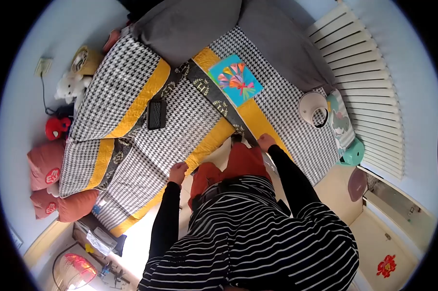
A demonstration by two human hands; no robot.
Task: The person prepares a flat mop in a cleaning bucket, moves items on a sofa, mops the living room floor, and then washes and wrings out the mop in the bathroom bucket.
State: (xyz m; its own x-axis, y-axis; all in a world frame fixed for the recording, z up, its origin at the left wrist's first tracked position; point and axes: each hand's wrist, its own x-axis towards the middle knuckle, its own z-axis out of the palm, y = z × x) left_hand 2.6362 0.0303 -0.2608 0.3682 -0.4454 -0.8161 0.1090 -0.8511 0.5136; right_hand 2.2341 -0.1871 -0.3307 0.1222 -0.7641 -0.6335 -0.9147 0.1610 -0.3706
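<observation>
My left hand hangs in front of my left thigh, near the yellow edge band of the houndstooth sofa cover. Its fingers are curled, and nothing shows in them. My right hand is closed by my right thigh, beside the yellow band of the other seat section; no object shows in it. Ahead, a blue picture with colourful fan shapes lies across the cover's dark and yellow bands. A black tray-like object rests on the seat to the left. Neither hand touches these things.
A white visor cap lies at the right, near a radiator and a green stool. Grey cushions line the back. Red pillows and a white plush toy are at the left.
</observation>
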